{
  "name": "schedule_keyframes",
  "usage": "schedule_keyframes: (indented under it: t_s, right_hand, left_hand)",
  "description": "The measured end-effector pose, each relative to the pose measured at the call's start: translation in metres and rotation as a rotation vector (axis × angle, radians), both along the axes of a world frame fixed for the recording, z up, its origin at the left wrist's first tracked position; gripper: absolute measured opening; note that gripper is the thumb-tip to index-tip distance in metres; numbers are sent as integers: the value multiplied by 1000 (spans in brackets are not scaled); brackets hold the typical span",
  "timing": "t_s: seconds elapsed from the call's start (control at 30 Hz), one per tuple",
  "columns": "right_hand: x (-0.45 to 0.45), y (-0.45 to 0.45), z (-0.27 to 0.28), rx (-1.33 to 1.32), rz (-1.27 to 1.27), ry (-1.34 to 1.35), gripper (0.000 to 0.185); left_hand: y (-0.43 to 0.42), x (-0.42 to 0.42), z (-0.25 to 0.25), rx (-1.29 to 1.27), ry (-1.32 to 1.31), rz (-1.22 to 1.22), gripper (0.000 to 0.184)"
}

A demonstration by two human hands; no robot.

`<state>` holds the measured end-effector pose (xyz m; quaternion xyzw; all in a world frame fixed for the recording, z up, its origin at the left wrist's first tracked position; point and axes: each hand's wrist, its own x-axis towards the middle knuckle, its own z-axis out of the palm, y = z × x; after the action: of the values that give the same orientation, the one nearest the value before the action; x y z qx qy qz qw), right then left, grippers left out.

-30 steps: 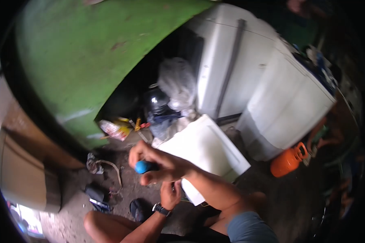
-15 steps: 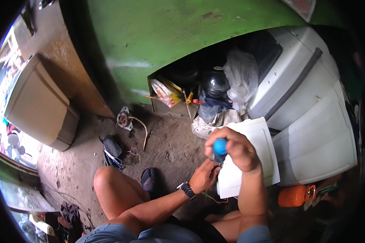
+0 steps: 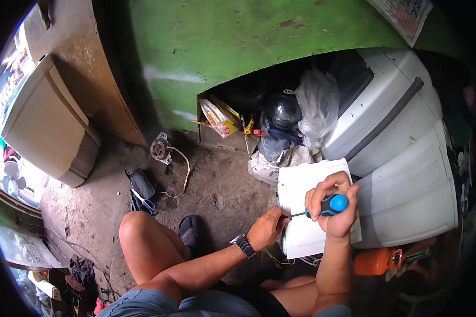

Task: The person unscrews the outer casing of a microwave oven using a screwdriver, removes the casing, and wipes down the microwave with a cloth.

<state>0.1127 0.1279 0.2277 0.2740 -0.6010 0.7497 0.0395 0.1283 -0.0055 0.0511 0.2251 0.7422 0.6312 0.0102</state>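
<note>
A screwdriver (image 3: 334, 205) with a blue and black handle is in my right hand (image 3: 339, 208), the fingers wrapped round it. Its thin shaft points left over a white panel (image 3: 314, 240). By the shaft's tip, at the panel's left edge, my left hand (image 3: 268, 228) has thumb and fingers pinched together. Whatever lies between those fingertips is too small to make out. A black watch (image 3: 243, 246) is on the left wrist. Yellow wire (image 3: 274, 258) shows below the panel's lower left corner.
Large white panels (image 3: 407, 195) lean on the right, above an orange canister (image 3: 374, 262). Behind the white panel sit a cloth bag (image 3: 269, 166), plastic bags and a black helmet (image 3: 283, 110). A motor part (image 3: 160, 148) with a cord and a dark pouch (image 3: 141, 184) lie on the floor.
My right hand has moved right and tipped the screwdriver from near upright to sideways, baring its shaft. My left hand stays at the panel's edge. The view has shifted slightly.
</note>
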Motion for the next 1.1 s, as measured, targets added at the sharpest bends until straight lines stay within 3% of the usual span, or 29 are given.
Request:
schedule_keyframes:
  t_s: [0.17,0.3,0.4,0.47,0.53,0.6,0.67,0.73,0.77,0.8,0.87,0.9,0.93,1.0,1.03,1.1]
  right_hand:
    - [4,11,6,-28,-279,81,76]
    - [17,43,13,-60,-271,9,67]
    - [25,62,30,-234,-157,45,56]
    - [29,74,40,-279,-342,101,48]
    - [34,98,40,-235,-387,1,45]
    - [37,114,27,-247,-413,-430,44]
    - [40,140,9,-199,-373,-538,43]
    - [46,145,7,93,-531,-657,39]
    - [51,149,14,193,-582,-710,47]
    - [51,146,18,188,-587,-714,47]
    - [51,138,24,1230,-874,-583,60]
    - [52,166,4,1415,-862,-551,81]
    - [55,166,-1,1414,-866,-549,81]
    - [57,156,-7,1795,-862,-475,93]
    - [55,133,2,1764,-876,-622,100]
    - [55,146,-8,1686,-825,-638,101]
  left_hand:
    - [0,-4,2,-43,10,-5,16]
    - [3,-6,5,-81,3,-7,17]
    - [5,-10,6,-99,-3,-29,17]
    - [7,-11,8,-97,-15,-35,16]
    - [8,-12,9,-97,-25,-38,16]
    - [9,-11,8,-117,-19,-33,15]
    - [9,-12,9,-138,-14,-25,15]
    - [8,-12,11,-160,-10,-19,15]
    - [6,-13,11,-170,-20,-24,16]
    - [4,-13,11,-181,-30,-32,17]
    - [4,-12,11,-191,-27,-34,17]
    - [5,-13,11,-197,-23,-24,17]
    - [6,-14,11,-196,-19,-25,17]
    - [5,-13,10,-211,-10,-30,18]
    - [4,-12,10,-211,-9,-28,18]
    - [5,-11,11,-229,-2,-13,18]
